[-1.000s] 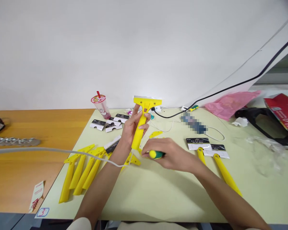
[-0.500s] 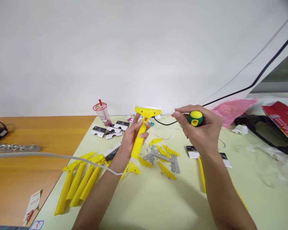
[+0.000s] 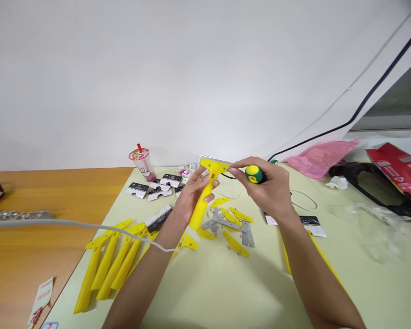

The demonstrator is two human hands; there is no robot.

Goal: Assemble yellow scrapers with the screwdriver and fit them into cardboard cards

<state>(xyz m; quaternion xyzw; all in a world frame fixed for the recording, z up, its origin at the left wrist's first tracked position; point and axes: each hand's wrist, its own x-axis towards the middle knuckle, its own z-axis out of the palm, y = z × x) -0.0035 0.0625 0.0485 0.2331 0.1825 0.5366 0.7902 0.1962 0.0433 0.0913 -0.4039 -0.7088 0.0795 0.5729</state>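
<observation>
My left hand [image 3: 191, 194] is wrapped round the handle of a yellow scraper [image 3: 201, 205], held up at a tilt with its wide head uppermost. A silvery strip runs along the top edge of that head. In my right hand [image 3: 273, 189] lies a screwdriver [image 3: 254, 174] with a green and yellow handle; its shaft is hidden. The thumb and forefinger of this hand pinch at the right end of the scraper's head, and whatever small piece they hold is covered. Below lie loose yellow plates [image 3: 235, 244], grey metal parts [image 3: 248, 235] and small screws.
Several yellow scraper handles [image 3: 104, 262] lie at the left beside black-and-white cards [image 3: 137, 189]. A drink cup [image 3: 144, 167] stands near the wall. A white cable [image 3: 89, 223] crosses in front of my left forearm. Pink plastic [image 3: 320, 157] and a red package [image 3: 402, 169] sit at the right.
My right hand has moved left with the screwdriver, and its fingertips now meet the scraper's head. The scraper has turned slightly, its head's right end dipping.
</observation>
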